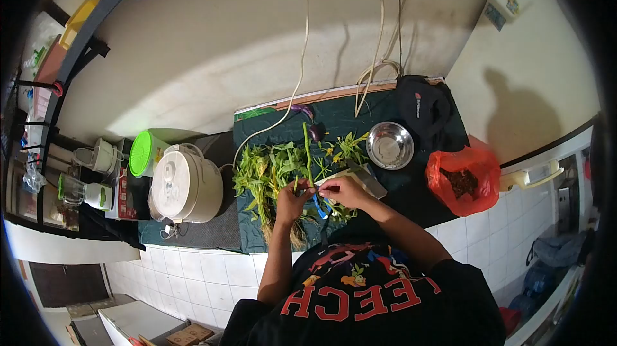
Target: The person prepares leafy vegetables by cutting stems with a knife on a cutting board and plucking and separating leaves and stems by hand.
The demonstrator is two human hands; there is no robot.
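Both hands meet over the dark green table cover, around a long green stalk (308,156) that stands out away from me. My left hand (294,204) is closed, with its fingertips pinched at the stalk's near end. My right hand (344,191) is also closed, its fingertips at the same end beside the left ones. Just below the fingers a small blue thing (317,206) shows, too small to name. A bunch of leafy greens (263,172) with roots lies left of my hands. Beyond my right hand are a pale cutting board (361,180) and a wide blade (376,185), partly hidden.
Purple eggplants (315,132) lie farther back, near loose leaves (350,148). To the right are a steel bowl (390,146), a black cap-like item (423,111) and a red plastic bag (463,182). A rice cooker (186,182) stands left; a white cord (302,56) crosses the table.
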